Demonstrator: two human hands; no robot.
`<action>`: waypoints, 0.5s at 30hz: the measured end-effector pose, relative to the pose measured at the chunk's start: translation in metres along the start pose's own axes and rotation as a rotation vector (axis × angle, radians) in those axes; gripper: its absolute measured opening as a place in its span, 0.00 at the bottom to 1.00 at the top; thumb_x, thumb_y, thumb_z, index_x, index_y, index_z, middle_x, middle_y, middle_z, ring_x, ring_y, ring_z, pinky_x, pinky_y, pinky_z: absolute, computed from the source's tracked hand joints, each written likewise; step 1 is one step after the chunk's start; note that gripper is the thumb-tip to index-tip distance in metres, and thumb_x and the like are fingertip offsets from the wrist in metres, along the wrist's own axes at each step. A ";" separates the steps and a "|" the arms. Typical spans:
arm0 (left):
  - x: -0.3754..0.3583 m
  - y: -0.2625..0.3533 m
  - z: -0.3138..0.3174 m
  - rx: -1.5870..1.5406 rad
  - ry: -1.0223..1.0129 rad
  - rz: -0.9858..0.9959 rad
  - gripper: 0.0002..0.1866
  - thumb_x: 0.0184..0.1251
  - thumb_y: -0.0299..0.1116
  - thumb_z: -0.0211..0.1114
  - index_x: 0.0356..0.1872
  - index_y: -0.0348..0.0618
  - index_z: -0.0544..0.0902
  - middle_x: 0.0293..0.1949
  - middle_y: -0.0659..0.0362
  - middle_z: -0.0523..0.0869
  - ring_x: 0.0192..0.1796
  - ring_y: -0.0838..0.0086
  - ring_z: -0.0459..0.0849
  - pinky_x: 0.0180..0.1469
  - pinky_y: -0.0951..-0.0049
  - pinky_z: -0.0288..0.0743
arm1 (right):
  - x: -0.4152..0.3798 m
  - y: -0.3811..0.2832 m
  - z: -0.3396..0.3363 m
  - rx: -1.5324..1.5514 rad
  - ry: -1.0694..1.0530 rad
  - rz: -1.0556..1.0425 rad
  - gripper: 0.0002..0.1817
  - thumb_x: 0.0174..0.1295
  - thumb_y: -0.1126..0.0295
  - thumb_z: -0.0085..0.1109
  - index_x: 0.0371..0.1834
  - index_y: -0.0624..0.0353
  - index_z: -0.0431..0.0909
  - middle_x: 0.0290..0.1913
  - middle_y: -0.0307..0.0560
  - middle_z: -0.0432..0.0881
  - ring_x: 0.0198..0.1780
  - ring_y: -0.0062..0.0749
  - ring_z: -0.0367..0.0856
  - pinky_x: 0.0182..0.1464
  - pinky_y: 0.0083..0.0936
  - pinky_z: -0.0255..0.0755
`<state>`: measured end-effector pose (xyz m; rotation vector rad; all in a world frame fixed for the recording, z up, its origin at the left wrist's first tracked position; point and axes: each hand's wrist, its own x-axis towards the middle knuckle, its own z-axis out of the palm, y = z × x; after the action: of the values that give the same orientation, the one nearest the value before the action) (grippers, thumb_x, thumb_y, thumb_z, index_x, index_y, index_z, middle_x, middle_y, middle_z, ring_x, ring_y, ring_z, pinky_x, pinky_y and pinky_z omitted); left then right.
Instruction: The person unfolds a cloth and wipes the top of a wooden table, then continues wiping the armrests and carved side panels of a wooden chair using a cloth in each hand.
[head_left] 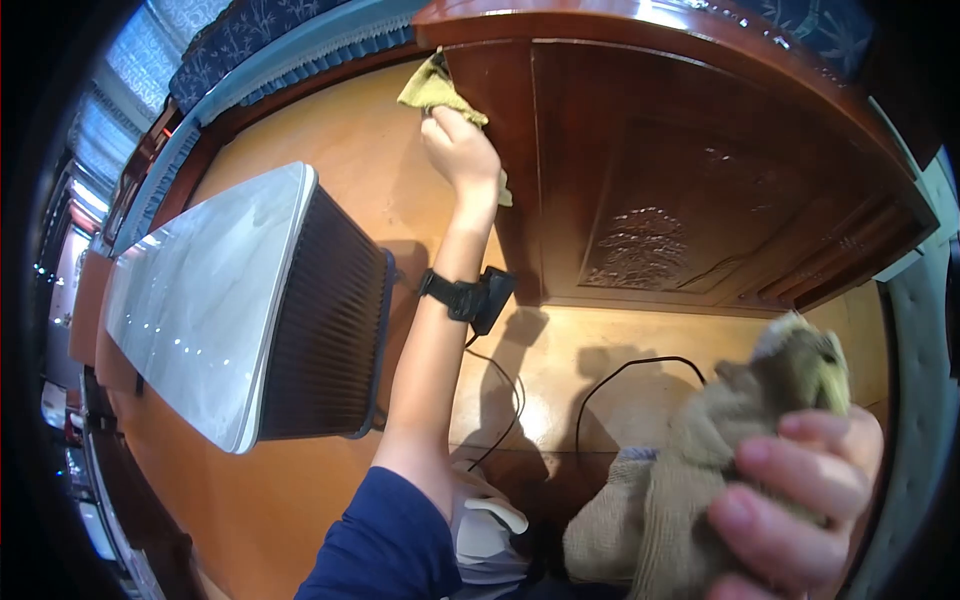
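My left hand point(462, 150) is closed on a yellow cloth point(436, 88), held against the left edge of a dark red-brown wooden cabinet point(620, 150). Part of the cloth also shows below the hand, beside the cabinet. A black strap with a small box-shaped device point(470, 298) is round my left forearm. Close to the camera at the lower right, my right hand point(800, 490) is wrapped round a bunched grey-brown knitted cloth point(700, 480), whose folds hang down toward my lap. The fingers there are slightly blurred.
To the left stands a stool-like piece with a pale marbled top point(215, 300) and a dark ribbed side point(325, 330). A black cable point(640, 362) loops across the tan floor point(380, 110). Blue frilled fabric point(290, 75) edges furniture at the back left.
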<state>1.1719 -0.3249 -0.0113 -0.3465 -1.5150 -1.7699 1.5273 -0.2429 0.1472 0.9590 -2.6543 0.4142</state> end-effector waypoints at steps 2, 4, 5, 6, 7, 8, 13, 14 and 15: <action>-0.001 -0.004 0.002 0.062 0.060 0.059 0.21 0.66 0.35 0.41 0.20 0.28 0.72 0.20 0.41 0.77 0.25 0.48 0.75 0.31 0.53 0.63 | 0.014 0.033 0.061 -0.256 0.607 -0.100 0.16 0.54 0.66 0.58 0.47 0.50 0.73 0.44 0.53 0.78 0.40 0.41 0.79 0.37 0.34 0.74; 0.001 0.000 -0.001 0.031 0.015 0.015 0.21 0.66 0.35 0.42 0.20 0.27 0.72 0.21 0.40 0.77 0.26 0.47 0.75 0.31 0.53 0.63 | 0.027 0.073 0.071 -0.497 0.781 0.077 0.17 0.52 0.70 0.62 0.45 0.58 0.72 0.43 0.57 0.79 0.43 0.42 0.79 0.43 0.33 0.75; 0.000 0.001 -0.002 0.020 -0.033 -0.030 0.21 0.66 0.35 0.42 0.20 0.27 0.73 0.22 0.39 0.78 0.27 0.46 0.75 0.32 0.52 0.63 | 0.036 0.093 0.069 -0.574 0.876 0.020 0.17 0.52 0.72 0.63 0.44 0.62 0.72 0.43 0.58 0.79 0.43 0.42 0.79 0.45 0.32 0.75; -0.002 0.000 -0.001 0.011 -0.040 -0.025 0.21 0.66 0.35 0.42 0.20 0.27 0.73 0.22 0.39 0.78 0.27 0.46 0.75 0.32 0.52 0.63 | 0.044 0.112 0.068 -0.649 0.971 -0.040 0.17 0.51 0.75 0.63 0.44 0.65 0.71 0.42 0.59 0.79 0.43 0.42 0.79 0.47 0.31 0.75; -0.003 -0.002 0.001 0.023 0.004 -0.002 0.21 0.66 0.35 0.42 0.20 0.27 0.73 0.22 0.39 0.78 0.27 0.46 0.75 0.32 0.52 0.63 | 0.054 0.130 0.074 -0.590 1.132 -0.052 0.17 0.47 0.77 0.60 0.43 0.65 0.74 0.42 0.57 0.79 0.42 0.41 0.80 0.45 0.30 0.75; -0.003 -0.001 0.002 0.037 0.048 0.025 0.21 0.66 0.35 0.42 0.20 0.27 0.73 0.22 0.39 0.78 0.27 0.46 0.75 0.32 0.52 0.63 | 0.063 0.139 0.077 -0.525 1.294 -0.067 0.19 0.43 0.78 0.57 0.43 0.65 0.76 0.41 0.55 0.80 0.41 0.41 0.80 0.44 0.29 0.75; -0.003 0.003 -0.008 0.029 -0.110 -0.031 0.20 0.69 0.35 0.38 0.25 0.30 0.71 0.26 0.49 0.77 0.31 0.63 0.74 0.36 0.62 0.65 | 0.054 0.064 0.074 -0.446 0.776 -0.071 0.16 0.54 0.61 0.61 0.41 0.58 0.71 0.32 0.53 0.79 0.26 0.38 0.78 0.26 0.31 0.72; -0.003 0.004 -0.011 0.038 -0.121 -0.037 0.20 0.69 0.35 0.38 0.25 0.30 0.71 0.26 0.49 0.77 0.31 0.63 0.74 0.36 0.62 0.65 | 0.060 0.059 0.081 -0.349 0.873 -0.231 0.14 0.53 0.64 0.59 0.40 0.54 0.71 0.34 0.51 0.79 0.25 0.36 0.76 0.25 0.30 0.71; -0.003 0.004 -0.010 0.051 -0.125 -0.037 0.20 0.70 0.35 0.38 0.25 0.30 0.71 0.26 0.49 0.77 0.31 0.63 0.74 0.36 0.62 0.65 | 0.056 0.039 0.080 -0.366 0.807 -0.176 0.14 0.55 0.62 0.56 0.43 0.52 0.71 0.38 0.47 0.79 0.25 0.33 0.76 0.24 0.28 0.69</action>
<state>1.1791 -0.3331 -0.0131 -0.4125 -1.6605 -1.7633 1.4467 -0.2750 0.0870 0.6982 -1.8142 0.1979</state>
